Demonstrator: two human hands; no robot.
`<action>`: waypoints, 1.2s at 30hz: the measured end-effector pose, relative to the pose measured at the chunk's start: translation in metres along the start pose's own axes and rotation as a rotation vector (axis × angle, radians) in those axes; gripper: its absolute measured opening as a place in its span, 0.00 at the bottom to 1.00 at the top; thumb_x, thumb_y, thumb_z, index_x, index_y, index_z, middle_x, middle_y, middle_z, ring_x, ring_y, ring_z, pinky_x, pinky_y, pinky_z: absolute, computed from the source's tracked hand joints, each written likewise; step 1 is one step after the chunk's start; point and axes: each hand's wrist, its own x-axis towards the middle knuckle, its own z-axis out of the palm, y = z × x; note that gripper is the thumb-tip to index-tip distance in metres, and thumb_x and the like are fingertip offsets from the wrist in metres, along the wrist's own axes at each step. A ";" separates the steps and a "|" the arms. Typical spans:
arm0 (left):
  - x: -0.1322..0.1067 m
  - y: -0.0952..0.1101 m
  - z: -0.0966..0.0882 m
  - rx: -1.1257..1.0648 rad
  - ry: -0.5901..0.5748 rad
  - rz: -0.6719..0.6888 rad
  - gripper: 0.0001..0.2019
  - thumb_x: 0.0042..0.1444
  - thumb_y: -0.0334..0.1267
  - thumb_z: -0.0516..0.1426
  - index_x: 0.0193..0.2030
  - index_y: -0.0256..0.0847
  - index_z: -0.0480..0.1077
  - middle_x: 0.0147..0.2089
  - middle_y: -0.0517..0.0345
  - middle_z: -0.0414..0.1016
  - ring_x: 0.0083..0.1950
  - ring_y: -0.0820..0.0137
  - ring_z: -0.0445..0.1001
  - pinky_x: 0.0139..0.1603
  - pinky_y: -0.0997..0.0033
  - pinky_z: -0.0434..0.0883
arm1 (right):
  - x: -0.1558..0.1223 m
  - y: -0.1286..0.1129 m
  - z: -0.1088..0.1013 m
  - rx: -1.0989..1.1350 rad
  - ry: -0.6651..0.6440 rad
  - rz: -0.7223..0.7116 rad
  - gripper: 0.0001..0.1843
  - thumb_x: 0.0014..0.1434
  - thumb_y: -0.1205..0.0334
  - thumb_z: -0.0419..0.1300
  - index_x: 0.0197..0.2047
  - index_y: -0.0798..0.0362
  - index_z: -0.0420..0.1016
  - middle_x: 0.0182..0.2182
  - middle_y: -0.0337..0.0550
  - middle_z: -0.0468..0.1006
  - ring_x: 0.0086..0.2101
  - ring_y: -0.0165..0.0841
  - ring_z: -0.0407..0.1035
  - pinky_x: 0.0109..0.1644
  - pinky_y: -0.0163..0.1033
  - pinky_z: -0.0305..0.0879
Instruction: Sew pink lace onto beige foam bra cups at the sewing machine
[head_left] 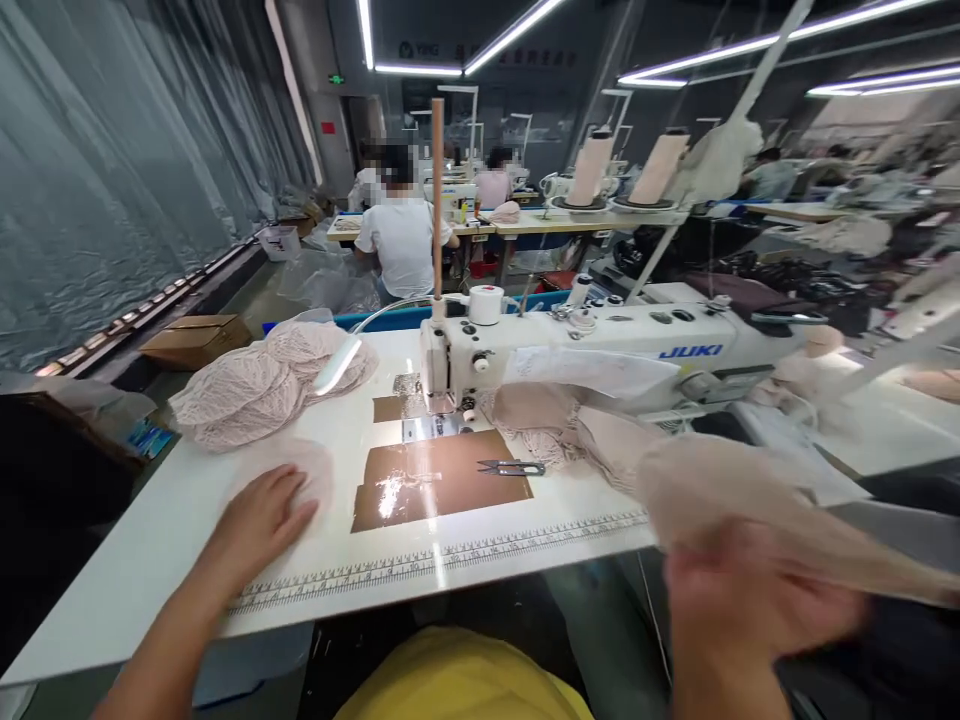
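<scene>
My left hand (259, 525) lies on the white table with its fingers stretched out over a thin, sheer pale piece of fabric (319, 465). Off the table's right front edge, my right hand (750, 595) grips a beige piece of fabric (701, 480), both smeared by motion. Between the hands a white JUKI sewing machine (585, 335) stands at the back of the table. Thread snips (514, 468) rest on brown sheeting (427, 490) before the needle. More beige fabric pieces (607, 440) are bunched beneath the machine arm.
A pile of pale lace pieces (240, 395) sits at the table's left rear. Measuring tape (450, 555) runs along the front edge. A small lamp (337, 365) hangs left of the needle. Thread cones (592, 170) stand behind the machine; a person in white (405, 240) sits farther back.
</scene>
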 end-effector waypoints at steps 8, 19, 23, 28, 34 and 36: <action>-0.028 0.109 -0.011 -0.618 -0.329 0.191 0.30 0.49 0.44 0.63 0.60 0.53 0.66 0.57 0.54 0.72 0.56 0.55 0.71 0.56 0.64 0.69 | -0.071 -0.003 0.112 0.121 -1.190 -0.221 0.04 0.52 0.64 0.58 0.27 0.51 0.68 0.24 0.35 0.70 0.25 0.28 0.63 0.29 0.32 0.58; -0.035 0.093 0.003 -0.983 -0.204 -0.261 0.19 0.53 0.52 0.59 0.47 0.44 0.77 0.44 0.54 0.78 0.43 0.59 0.73 0.45 0.68 0.71 | -0.045 -0.011 0.090 0.089 -0.686 -0.220 0.05 0.50 0.66 0.58 0.29 0.50 0.64 0.25 0.35 0.66 0.25 0.28 0.59 0.30 0.33 0.54; -0.042 0.134 -0.003 -1.456 -0.542 0.039 0.33 0.53 0.59 0.57 0.64 0.51 0.62 0.62 0.49 0.66 0.50 0.55 0.72 0.51 0.58 0.70 | -0.057 0.003 0.105 0.424 -1.112 0.385 0.12 0.53 0.53 0.62 0.30 0.53 0.69 0.24 0.35 0.68 0.25 0.27 0.59 0.30 0.33 0.56; -0.037 0.135 0.000 -1.381 -0.377 0.006 0.36 0.51 0.56 0.60 0.66 0.54 0.58 0.69 0.49 0.53 0.38 0.66 0.71 0.32 0.71 0.71 | -0.068 0.013 0.108 0.641 -1.149 0.694 0.16 0.42 0.52 0.71 0.29 0.54 0.74 0.22 0.34 0.71 0.24 0.27 0.63 0.32 0.35 0.59; -0.031 0.124 0.018 -1.357 -0.426 -0.306 0.35 0.42 0.54 0.65 0.59 0.46 0.67 0.56 0.49 0.71 0.50 0.56 0.71 0.49 0.63 0.71 | -0.063 0.010 0.106 0.768 -1.048 0.729 0.16 0.37 0.55 0.73 0.26 0.54 0.76 0.22 0.36 0.74 0.27 0.31 0.68 0.34 0.36 0.62; -0.032 0.127 0.019 -1.478 -0.550 -0.376 0.32 0.40 0.53 0.66 0.53 0.42 0.72 0.49 0.48 0.76 0.49 0.54 0.73 0.47 0.60 0.71 | -0.060 0.009 0.105 0.773 -0.998 0.711 0.16 0.38 0.54 0.73 0.26 0.54 0.75 0.23 0.37 0.75 0.27 0.31 0.69 0.34 0.36 0.62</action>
